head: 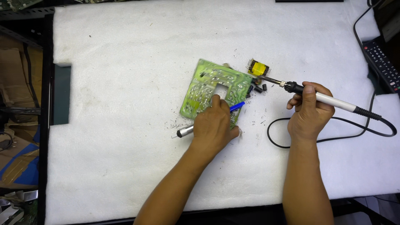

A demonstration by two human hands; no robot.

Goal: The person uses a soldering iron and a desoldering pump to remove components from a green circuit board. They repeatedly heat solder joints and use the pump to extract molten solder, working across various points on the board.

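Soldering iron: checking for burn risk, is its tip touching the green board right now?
No. The soldering iron in the right hand has its tip by the yellow part, off the board.

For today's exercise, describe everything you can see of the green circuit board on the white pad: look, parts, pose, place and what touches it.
The green circuit board lies flat, solder side up, turned at an angle on the white foam pad. It is roughly rectangular with a square cutout near its middle, and silvery solder points cover its surface. The left hand rests on its lower edge, holding a blue-and-silver desoldering pump. Small dark components lie loose just off its right edge.
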